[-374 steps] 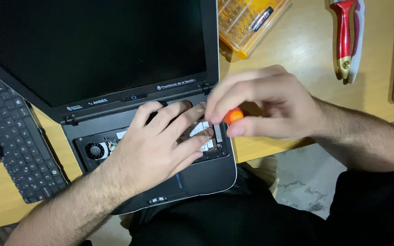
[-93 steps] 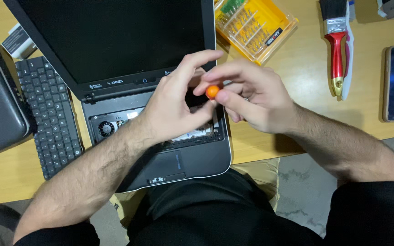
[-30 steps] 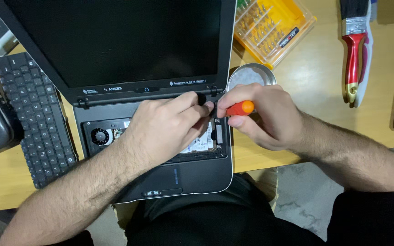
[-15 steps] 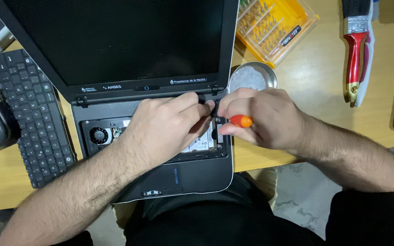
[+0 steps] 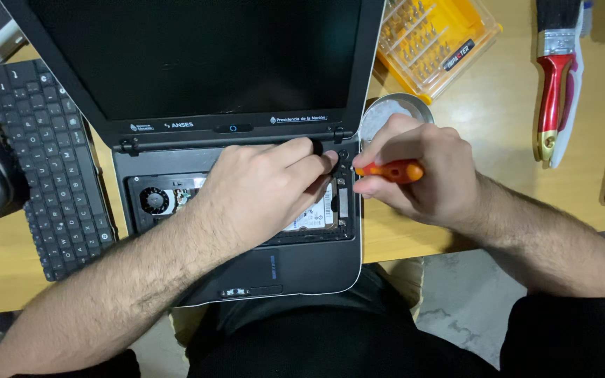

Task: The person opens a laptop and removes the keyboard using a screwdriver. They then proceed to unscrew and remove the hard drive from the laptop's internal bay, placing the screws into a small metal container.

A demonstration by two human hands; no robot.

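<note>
Screwdriver (image 5: 393, 170), orange-handled, lies pinched in my right hand (image 5: 425, 175), grip clamped on its handle, tip at the right rear corner of the opened laptop (image 5: 246, 210) on the desk (image 5: 498, 126). My left hand (image 5: 260, 189) rests over the exposed bay, fingertips (image 5: 320, 162) beside the tip; whether its grip holds anything, I cannot tell. Detached keyboard (image 5: 43, 161) lies left; yellow bit case (image 5: 435, 38) behind.

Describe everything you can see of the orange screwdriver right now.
The screwdriver shows only a short stretch of glossy orange handle, plastic by the look of it, with a darker reddish band toward its rear. It lies nearly level, tip pointing left toward the right rear corner of the open laptop, near the hinge. The right hand wraps around it, hiding the rest of the handle. The shaft and tip are too dark to make out. The left hand's fingers sit close by its tip.
</note>
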